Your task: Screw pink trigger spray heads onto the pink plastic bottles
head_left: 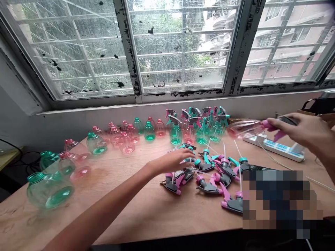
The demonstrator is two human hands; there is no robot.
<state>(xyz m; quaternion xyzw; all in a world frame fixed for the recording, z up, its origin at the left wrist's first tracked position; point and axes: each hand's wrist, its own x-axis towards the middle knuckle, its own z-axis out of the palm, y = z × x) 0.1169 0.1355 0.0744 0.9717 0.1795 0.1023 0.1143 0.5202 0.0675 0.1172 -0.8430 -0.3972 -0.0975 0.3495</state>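
At the right, my right hand (300, 127) grips a pink spray bottle (244, 129) by its pink and grey trigger head, and the bottle lies sideways in the air above the table. My left hand (174, 161) reaches over a pile of loose trigger heads (225, 170) in pink, teal and grey with white tubes. Its fingers are stretched forward over the pile's left part, and whether they touch a head is unclear. Behind the pile, several bottles with heads fitted (202, 132) stand upright, green and pink.
Open green and pink bottles (127, 143) stand in a curve along the left and back of the wooden table (146, 216). A white power strip (284, 149) with cables lies at the right. Behind is a barred window; a blurred patch covers the lower right.
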